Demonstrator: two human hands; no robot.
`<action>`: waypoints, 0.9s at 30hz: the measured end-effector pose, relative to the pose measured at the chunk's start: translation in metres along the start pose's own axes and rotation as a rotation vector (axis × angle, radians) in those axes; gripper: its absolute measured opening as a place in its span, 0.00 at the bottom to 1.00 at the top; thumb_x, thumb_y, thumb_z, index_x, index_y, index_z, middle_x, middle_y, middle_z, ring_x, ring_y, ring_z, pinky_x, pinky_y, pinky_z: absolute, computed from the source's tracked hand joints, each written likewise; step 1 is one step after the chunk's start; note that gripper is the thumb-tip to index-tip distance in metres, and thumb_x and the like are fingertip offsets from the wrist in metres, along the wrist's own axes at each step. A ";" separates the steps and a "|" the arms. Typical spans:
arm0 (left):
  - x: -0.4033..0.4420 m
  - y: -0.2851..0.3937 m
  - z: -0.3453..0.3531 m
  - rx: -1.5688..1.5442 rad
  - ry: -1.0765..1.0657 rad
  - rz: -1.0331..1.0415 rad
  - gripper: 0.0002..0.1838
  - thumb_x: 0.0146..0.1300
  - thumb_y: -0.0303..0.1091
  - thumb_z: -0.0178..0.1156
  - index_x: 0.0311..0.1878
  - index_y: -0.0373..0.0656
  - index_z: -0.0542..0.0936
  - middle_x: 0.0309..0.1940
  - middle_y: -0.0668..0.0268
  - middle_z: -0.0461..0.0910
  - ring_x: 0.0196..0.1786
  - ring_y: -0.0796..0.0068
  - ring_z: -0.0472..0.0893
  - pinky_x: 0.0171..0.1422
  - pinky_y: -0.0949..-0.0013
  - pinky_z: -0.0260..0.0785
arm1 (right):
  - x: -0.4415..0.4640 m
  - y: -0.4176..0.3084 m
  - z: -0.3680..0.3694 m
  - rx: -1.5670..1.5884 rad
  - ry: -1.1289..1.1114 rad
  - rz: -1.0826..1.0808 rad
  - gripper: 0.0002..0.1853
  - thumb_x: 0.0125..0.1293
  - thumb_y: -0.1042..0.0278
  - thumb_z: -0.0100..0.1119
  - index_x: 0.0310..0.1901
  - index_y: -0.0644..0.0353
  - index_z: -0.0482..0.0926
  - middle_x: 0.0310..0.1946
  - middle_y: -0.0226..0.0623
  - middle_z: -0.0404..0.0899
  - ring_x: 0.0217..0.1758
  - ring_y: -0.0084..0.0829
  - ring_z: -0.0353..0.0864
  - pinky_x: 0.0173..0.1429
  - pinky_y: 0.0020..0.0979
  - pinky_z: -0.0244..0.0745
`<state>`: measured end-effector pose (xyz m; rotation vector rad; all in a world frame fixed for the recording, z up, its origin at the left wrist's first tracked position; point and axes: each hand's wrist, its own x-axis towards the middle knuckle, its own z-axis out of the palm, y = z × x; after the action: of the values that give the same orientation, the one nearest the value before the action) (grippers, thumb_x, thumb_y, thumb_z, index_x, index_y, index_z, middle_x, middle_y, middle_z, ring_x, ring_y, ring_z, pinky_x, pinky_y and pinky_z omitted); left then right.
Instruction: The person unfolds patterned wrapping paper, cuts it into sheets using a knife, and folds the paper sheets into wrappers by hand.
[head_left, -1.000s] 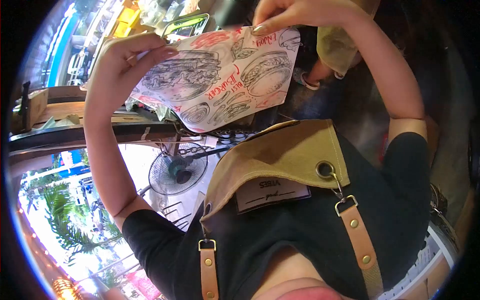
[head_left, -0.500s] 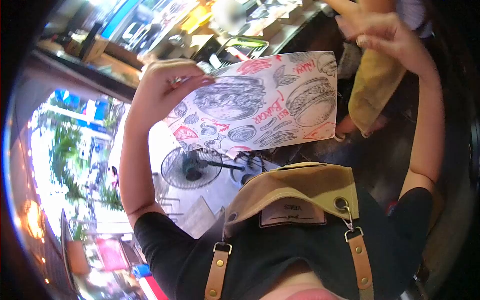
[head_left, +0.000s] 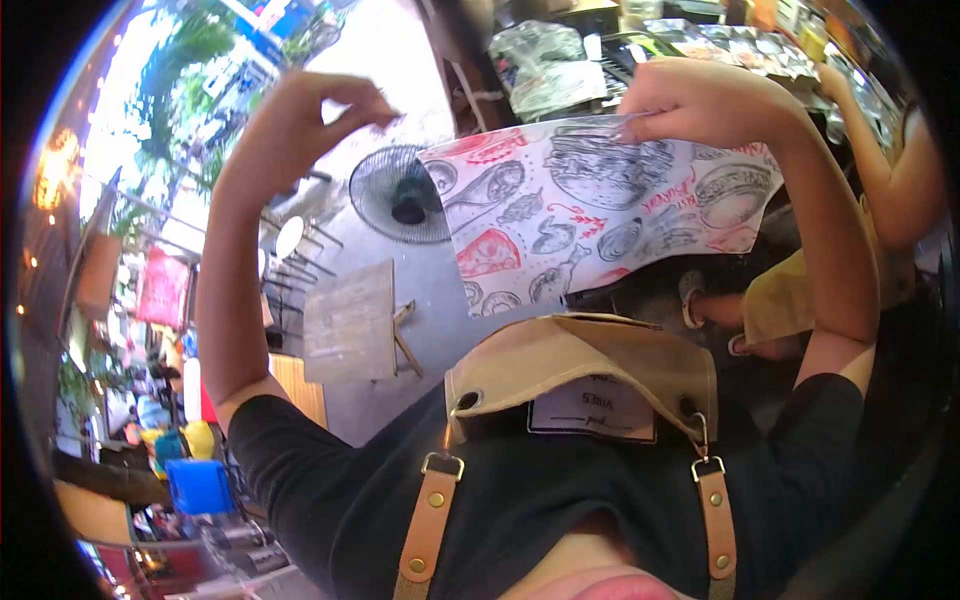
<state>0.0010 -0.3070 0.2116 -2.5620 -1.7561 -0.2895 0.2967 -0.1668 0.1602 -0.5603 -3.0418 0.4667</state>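
A paper sheet (head_left: 560, 220) printed with burgers, pizza and red lettering hangs spread in front of my tan apron (head_left: 580, 355). My right hand (head_left: 690, 105) pinches its upper edge right of the middle. My left hand (head_left: 325, 125) is off the sheet, up and left of its left corner; the fingers curve toward the thumb with a gap between, and the tips are slightly blurred. The sheet's lower edge hangs uneven.
A fan (head_left: 405, 195) stands behind the sheet's left side, with a wooden board (head_left: 350, 322) below it. Plastic bags (head_left: 550, 75) and trays lie at the top right. Another person's arm (head_left: 870, 145) is at the right. A blue container (head_left: 198, 487) is at the lower left.
The view has swung toward the fan and seating side. My right hand, off the sheet half a second ago, grips its upper edge again; my left hand has let go and moved away.
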 end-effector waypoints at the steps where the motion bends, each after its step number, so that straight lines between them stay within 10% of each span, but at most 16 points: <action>1: 0.001 0.003 0.001 -0.016 0.061 0.100 0.10 0.59 0.28 0.59 0.43 0.37 0.80 0.37 0.62 0.82 0.41 0.74 0.81 0.48 0.70 0.73 | 0.014 -0.007 0.003 -0.061 0.033 -0.119 0.15 0.62 0.61 0.55 0.29 0.68 0.76 0.21 0.44 0.70 0.26 0.37 0.72 0.35 0.35 0.68; 3: 0.007 0.019 0.022 -0.141 0.052 0.236 0.25 0.56 0.28 0.63 0.58 0.41 0.71 0.52 0.60 0.77 0.56 0.70 0.76 0.58 0.66 0.70 | 0.045 -0.026 0.017 -0.046 0.137 -0.346 0.15 0.61 0.63 0.54 0.25 0.68 0.73 0.15 0.45 0.67 0.22 0.41 0.71 0.32 0.38 0.67; 12: -0.056 -0.033 0.036 -0.549 -0.324 -0.154 0.12 0.52 0.20 0.64 0.42 0.30 0.79 0.32 0.63 0.83 0.39 0.80 0.82 0.48 0.77 0.75 | 0.083 -0.037 0.023 -0.174 -0.137 -0.172 0.17 0.65 0.60 0.50 0.28 0.66 0.78 0.21 0.48 0.75 0.28 0.40 0.76 0.38 0.34 0.70; 15: -0.102 -0.080 0.043 -0.691 -0.234 -0.220 0.12 0.54 0.20 0.63 0.42 0.30 0.78 0.34 0.62 0.82 0.41 0.77 0.82 0.48 0.75 0.76 | 0.089 0.010 0.052 0.376 -0.142 0.014 0.21 0.70 0.56 0.44 0.38 0.66 0.82 0.37 0.38 0.84 0.36 0.26 0.81 0.46 0.25 0.72; 20: -0.192 -0.157 0.072 -0.939 0.127 -0.529 0.08 0.57 0.18 0.59 0.40 0.32 0.77 0.37 0.59 0.82 0.41 0.74 0.82 0.47 0.76 0.75 | 0.145 -0.075 0.183 0.531 -0.171 -0.389 0.38 0.59 0.60 0.62 0.66 0.67 0.56 0.67 0.51 0.54 0.73 0.37 0.49 0.74 0.33 0.39; 24: -0.248 -0.176 0.092 -0.969 0.267 -0.699 0.07 0.57 0.18 0.59 0.40 0.32 0.77 0.37 0.60 0.82 0.41 0.76 0.82 0.45 0.78 0.74 | 0.241 -0.176 0.252 1.921 -0.077 -0.052 0.24 0.59 0.71 0.61 0.56 0.69 0.68 0.52 0.46 0.73 0.56 0.35 0.73 0.61 0.34 0.68; 27: -0.291 -0.200 0.112 -1.164 0.455 -0.698 0.09 0.59 0.23 0.60 0.42 0.35 0.77 0.34 0.65 0.82 0.37 0.82 0.80 0.41 0.82 0.71 | 0.287 -0.214 0.253 1.931 0.003 -0.033 0.15 0.58 0.78 0.59 0.47 0.69 0.73 0.41 0.38 0.79 0.41 0.25 0.78 0.43 0.26 0.74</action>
<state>-0.2705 -0.4888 0.0360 -1.7416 -2.5974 -2.2278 -0.0630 -0.3299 -0.0301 -0.2368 -1.2411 2.5339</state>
